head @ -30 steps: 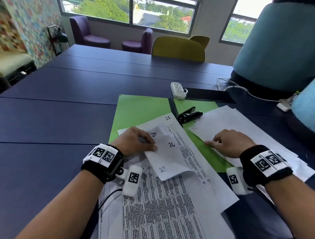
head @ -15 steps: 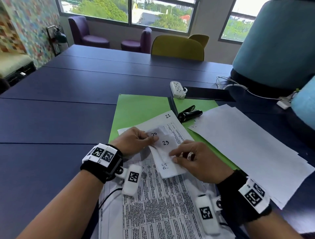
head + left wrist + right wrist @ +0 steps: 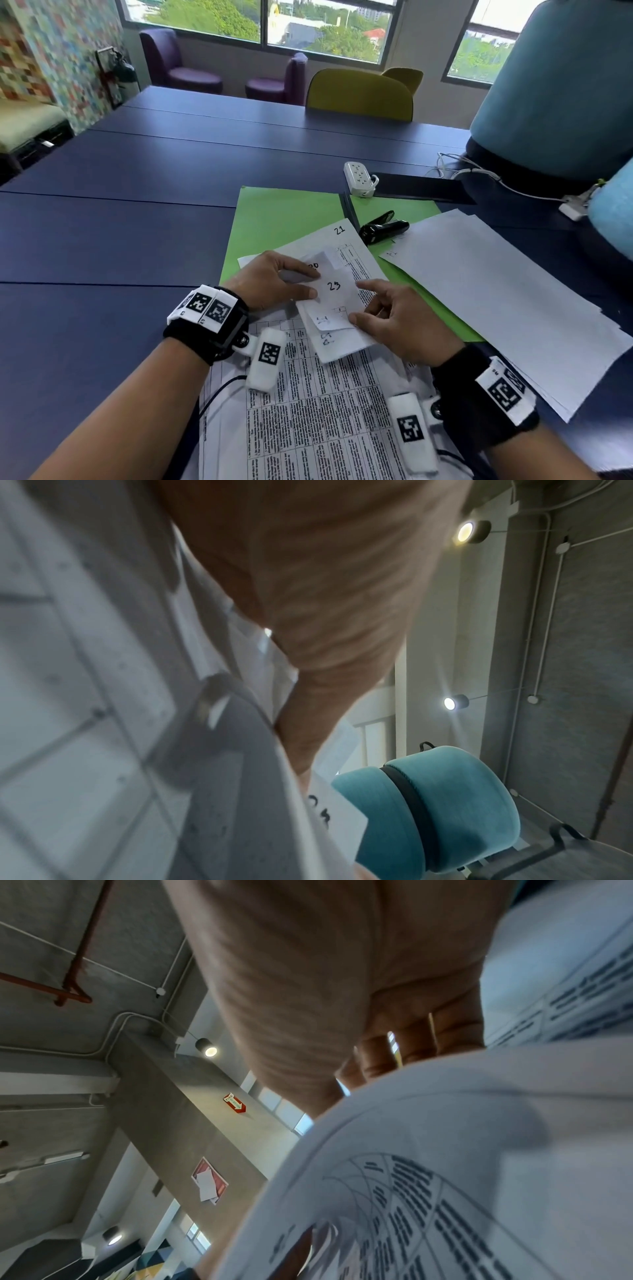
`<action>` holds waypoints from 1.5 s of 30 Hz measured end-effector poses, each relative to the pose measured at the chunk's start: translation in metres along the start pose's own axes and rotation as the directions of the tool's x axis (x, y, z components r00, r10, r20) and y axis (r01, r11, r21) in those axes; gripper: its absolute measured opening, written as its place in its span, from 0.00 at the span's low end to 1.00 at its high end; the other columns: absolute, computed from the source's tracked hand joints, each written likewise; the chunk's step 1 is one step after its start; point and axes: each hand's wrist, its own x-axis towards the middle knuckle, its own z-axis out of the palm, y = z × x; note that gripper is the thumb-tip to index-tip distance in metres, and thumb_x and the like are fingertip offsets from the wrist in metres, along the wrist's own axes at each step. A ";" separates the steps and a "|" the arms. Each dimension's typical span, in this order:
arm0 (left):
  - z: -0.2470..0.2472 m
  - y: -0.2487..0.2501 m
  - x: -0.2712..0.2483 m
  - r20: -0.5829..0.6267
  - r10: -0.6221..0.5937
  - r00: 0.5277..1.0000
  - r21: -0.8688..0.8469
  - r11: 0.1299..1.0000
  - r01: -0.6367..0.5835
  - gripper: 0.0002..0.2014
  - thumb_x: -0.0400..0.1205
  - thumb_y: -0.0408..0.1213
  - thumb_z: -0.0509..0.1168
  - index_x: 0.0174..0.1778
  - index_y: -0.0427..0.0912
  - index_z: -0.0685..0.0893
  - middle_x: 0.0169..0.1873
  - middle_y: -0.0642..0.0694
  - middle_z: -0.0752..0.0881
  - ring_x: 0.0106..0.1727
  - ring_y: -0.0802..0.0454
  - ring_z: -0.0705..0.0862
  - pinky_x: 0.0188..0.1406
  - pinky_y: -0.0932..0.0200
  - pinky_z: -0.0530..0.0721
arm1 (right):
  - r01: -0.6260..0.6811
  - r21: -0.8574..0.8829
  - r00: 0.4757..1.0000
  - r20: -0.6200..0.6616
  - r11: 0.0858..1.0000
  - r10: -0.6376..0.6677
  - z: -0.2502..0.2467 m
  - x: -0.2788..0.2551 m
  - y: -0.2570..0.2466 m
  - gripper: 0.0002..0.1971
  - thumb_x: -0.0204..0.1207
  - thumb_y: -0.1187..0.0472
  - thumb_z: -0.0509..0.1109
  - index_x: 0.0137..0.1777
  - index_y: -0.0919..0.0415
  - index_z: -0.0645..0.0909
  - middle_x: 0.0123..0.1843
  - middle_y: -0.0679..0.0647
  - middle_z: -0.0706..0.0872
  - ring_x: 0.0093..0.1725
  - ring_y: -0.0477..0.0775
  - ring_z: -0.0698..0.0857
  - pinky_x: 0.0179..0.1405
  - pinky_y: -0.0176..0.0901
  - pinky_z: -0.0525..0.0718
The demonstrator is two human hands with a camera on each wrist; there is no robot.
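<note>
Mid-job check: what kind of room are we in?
Most likely an office meeting room: a long blue table of joined sections, a yellow chair pulled up to it, and printed sheets near a black stapler.

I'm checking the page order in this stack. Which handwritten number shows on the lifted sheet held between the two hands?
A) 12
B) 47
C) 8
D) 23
D: in the head view, the lifted sheet held between the left hand and the right hand bears a handwritten 23 just beyond the left thumb.
</note>
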 end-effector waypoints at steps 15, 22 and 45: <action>-0.001 0.002 0.001 0.016 0.014 1.000 0.035 0.999 -0.014 0.13 0.72 0.37 0.83 0.49 0.54 0.93 0.47 0.64 0.93 0.47 0.63 0.91 0.50 0.67 0.87 | 0.119 -0.078 0.991 0.063 0.990 -0.115 0.003 -0.005 -0.006 0.11 0.78 0.45 0.72 0.34 0.40 0.87 0.34 0.40 0.85 0.34 0.39 0.82 0.34 0.36 0.77; -0.003 0.001 0.000 0.054 0.000 0.999 0.020 1.000 -0.001 0.18 0.70 0.34 0.84 0.53 0.58 0.93 0.54 0.65 0.91 0.56 0.62 0.90 0.64 0.57 0.86 | -0.032 -0.084 0.999 -0.035 0.996 0.029 0.008 0.012 -0.007 0.19 0.74 0.50 0.78 0.65 0.51 0.85 0.35 0.48 0.89 0.31 0.41 0.83 0.36 0.37 0.80; -0.004 0.004 0.001 0.042 -0.029 0.999 0.184 0.983 0.021 0.10 0.73 0.44 0.81 0.33 0.42 0.94 0.32 0.48 0.91 0.30 0.57 0.82 0.36 0.58 0.80 | 0.079 0.092 0.918 -0.394 0.993 -0.036 -0.011 0.013 -0.007 0.12 0.72 0.57 0.81 0.30 0.55 0.85 0.23 0.43 0.83 0.22 0.38 0.77 0.25 0.33 0.75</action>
